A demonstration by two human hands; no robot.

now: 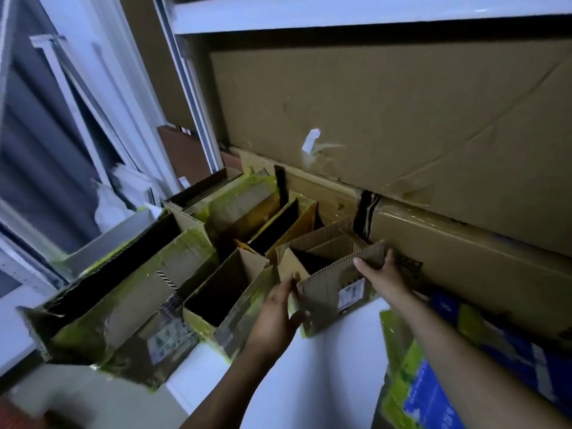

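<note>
Cardboard fills the head view. A small open brown cardboard box with a white printed label (328, 286) stands just below centre, toward 5 o'clock, on the white bench (334, 376), its flaps standing up.

Both hands hold its near flap. The left hand (278, 311) grips the flap's left corner at 6 o'clock, fingers curled over the edge. The right hand (385, 274) pinches the flap's right end at 4 o'clock, thumb on the near face and fingers behind.

A medium open cardboard box with yellow-green tape (229, 292) stands touching the held box at its 9 o'clock. Farther out at 8 o'clock sits a long open cardboard carton wrapped in yellow-green tape (123, 292). More open boxes with dark and yellow inner walls (266, 218) stand at the held box's 11 o'clock.

Behind the row, from 12 to 3 o'clock, a big creased brown cardboard sheet (387, 113) stands upright over a long brown carton (470, 243), which lies just beside the right hand. A flattened blue and green printed box (433, 394) lies at 5 o'clock under the right forearm. White window frames (93, 97) fill 9 to 10 o'clock, blurred.
</note>
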